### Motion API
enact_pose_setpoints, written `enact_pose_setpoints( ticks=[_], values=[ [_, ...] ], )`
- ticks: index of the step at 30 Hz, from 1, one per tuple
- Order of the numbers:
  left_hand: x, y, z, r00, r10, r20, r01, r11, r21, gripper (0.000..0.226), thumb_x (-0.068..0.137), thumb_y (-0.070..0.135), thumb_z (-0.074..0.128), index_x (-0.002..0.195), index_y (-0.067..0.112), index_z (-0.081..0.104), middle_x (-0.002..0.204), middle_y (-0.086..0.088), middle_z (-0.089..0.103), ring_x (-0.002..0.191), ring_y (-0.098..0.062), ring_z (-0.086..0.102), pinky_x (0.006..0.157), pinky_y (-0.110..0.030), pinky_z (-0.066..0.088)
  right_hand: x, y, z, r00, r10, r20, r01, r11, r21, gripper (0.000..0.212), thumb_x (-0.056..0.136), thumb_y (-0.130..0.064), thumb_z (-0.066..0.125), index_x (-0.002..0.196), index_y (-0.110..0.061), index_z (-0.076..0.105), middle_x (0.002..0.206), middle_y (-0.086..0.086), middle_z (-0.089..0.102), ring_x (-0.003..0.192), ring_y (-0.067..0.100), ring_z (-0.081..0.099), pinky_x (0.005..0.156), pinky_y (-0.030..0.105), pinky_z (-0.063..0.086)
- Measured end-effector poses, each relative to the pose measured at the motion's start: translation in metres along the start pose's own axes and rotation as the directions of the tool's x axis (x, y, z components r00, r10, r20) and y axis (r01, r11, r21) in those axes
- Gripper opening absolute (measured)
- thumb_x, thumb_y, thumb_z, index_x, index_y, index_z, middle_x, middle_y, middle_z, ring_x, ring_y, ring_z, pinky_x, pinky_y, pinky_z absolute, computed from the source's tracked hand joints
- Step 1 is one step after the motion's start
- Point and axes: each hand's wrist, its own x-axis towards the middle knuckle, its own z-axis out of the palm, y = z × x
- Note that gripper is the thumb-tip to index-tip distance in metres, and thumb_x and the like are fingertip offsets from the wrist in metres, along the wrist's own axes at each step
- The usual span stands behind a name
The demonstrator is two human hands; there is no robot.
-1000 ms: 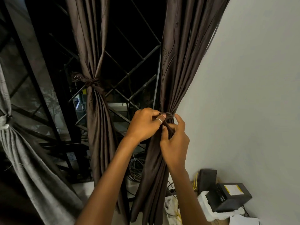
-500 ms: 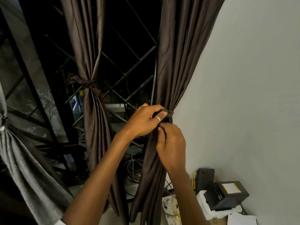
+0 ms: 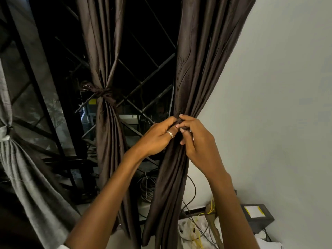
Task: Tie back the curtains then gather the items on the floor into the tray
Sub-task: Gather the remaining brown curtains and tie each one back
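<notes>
Since the earlier frame, the right hand [image 3: 199, 146] had risen from below the left hand [image 3: 156, 136] until the fingertips of both met at the waist of the right-hand curtain [image 3: 201, 69]. The left hand had barely shifted.

**Grip state.** Both hands were curled, and each pinched the tie band [image 3: 178, 119] where it crossed the gathered folds. Most of the band was hidden between the fingers, so whether the knot was closed could not be told.

**Location.** The curtain hung just beside the wall [image 3: 278, 105], drawn in to a narrow neck at the hands and flaring above and below. The middle curtain [image 3: 107, 132] was already bound by its knot [image 3: 101, 91]. The grey curtain [image 3: 30, 177] at the far left was likewise cinched.

**Handling.**
- The fabric appeared soft, smooth and slightly glossy. It was judged likely to slip under a loose band.
- The folds looked light but bulky. They should be compressed at the neck, not higher up.
- The band appeared thin and limp. It should be held near its ends, close to the knot, and pulled evenly outward.

**Remaining work.** No tray was in view. Cables [image 3: 147, 186] and a black box [image 3: 258, 220] lay low near the wall. Gathering had not begun.
</notes>
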Motion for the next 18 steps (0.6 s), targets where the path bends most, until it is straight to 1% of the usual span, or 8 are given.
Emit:
enact_pose_setpoints(
  ticks=[2,4,6,7,10,12,16,18],
  values=[
    [0.000,0.000,-0.003,0.999,0.015,0.038,-0.016,1.000,0.024,0.020,0.107,0.029,0.043,0.100,0.042,0.056,0.094,0.001,0.067,0.089,-0.023,0.064,0.079,-0.048,0.052,0.002,0.001,-0.003,0.998,0.000,0.059,0.000,1.000,-0.008,0.015,0.105,-0.020,0.048,0.117,-0.024,0.057,0.138,-0.012,0.058,0.068,0.002,0.066,0.073,0.029,0.057],
    [0.000,0.000,-0.006,0.998,0.030,0.058,-0.032,0.999,0.019,0.017,0.107,0.030,0.044,0.107,0.038,0.059,0.095,0.015,0.066,0.089,-0.004,0.063,0.077,-0.032,0.053,0.003,0.005,-0.007,0.994,0.041,0.103,-0.040,0.999,-0.009,0.012,0.107,-0.027,0.045,0.116,-0.027,0.054,0.119,-0.011,0.065,0.069,0.006,0.066,0.072,0.038,0.057],
    [0.001,-0.002,-0.007,0.997,0.041,0.057,-0.043,0.999,0.020,0.020,0.107,0.032,0.045,0.119,0.032,0.061,0.106,0.013,0.068,0.099,-0.001,0.064,0.085,-0.028,0.054,0.005,0.011,-0.011,0.989,0.090,0.116,-0.087,0.996,-0.031,0.011,0.107,-0.034,0.043,0.113,-0.029,0.051,0.095,-0.009,0.066,0.069,0.008,0.065,0.070,0.043,0.056],
    [0.000,-0.003,-0.007,0.998,0.051,0.047,-0.052,0.998,0.025,0.022,0.107,0.032,0.045,0.122,0.033,0.061,0.110,0.013,0.069,0.103,-0.001,0.064,0.088,-0.026,0.054,0.005,0.013,-0.013,0.987,0.110,0.113,-0.106,0.994,-0.036,0.012,0.107,-0.037,0.042,0.111,-0.030,0.050,0.088,-0.009,0.064,0.068,0.009,0.064,0.070,0.043,0.056],
    [-0.002,-0.004,-0.006,0.993,0.114,-0.027,-0.113,0.993,0.042,0.024,0.107,0.026,0.047,0.122,0.037,0.061,0.101,0.019,0.067,0.094,0.004,0.063,0.078,-0.011,0.047,0.006,0.014,-0.018,0.984,0.148,0.099,-0.148,0.989,-0.012,0.011,0.107,-0.036,0.042,0.107,-0.029,0.050,0.077,-0.007,0.063,0.062,0.010,0.063,0.067,0.042,0.055],
    [-0.002,-0.004,-0.002,0.982,0.169,-0.088,-0.163,0.984,0.073,0.024,0.106,0.022,0.049,0.123,0.029,0.064,0.101,0.019,0.068,0.091,0.006,0.063,0.076,-0.008,0.044,0.009,0.014,-0.018,0.987,0.148,0.069,-0.146,0.989,-0.021,0.012,0.108,-0.035,0.042,0.108,-0.027,0.051,0.073,-0.005,0.063,0.058,0.011,0.063,0.065,0.043,0.055],
    [0.002,-0.007,0.005,0.943,0.263,-0.202,-0.241,0.962,0.126,0.028,0.103,0.017,0.055,0.128,0.019,0.068,0.111,0.014,0.070,0.095,0.010,0.063,0.081,-0.008,0.045,0.021,0.019,-0.016,0.990,0.137,-0.030,-0.138,0.988,-0.063,0.015,0.106,-0.039,0.047,0.110,-0.025,0.052,0.085,-0.002,0.068,0.074,0.014,0.066,0.067,0.047,0.056],
    [0.002,-0.009,0.009,0.920,0.304,-0.248,-0.271,0.949,0.160,0.029,0.102,0.016,0.058,0.129,0.017,0.068,0.108,0.016,0.068,0.093,0.013,0.062,0.081,-0.008,0.046,0.026,0.019,-0.015,0.986,0.146,-0.079,-0.152,0.985,-0.080,0.014,0.103,-0.038,0.054,0.107,-0.025,0.051,0.079,-0.004,0.067,0.065,0.010,0.062,0.061,0.042,0.054]
  ],
)
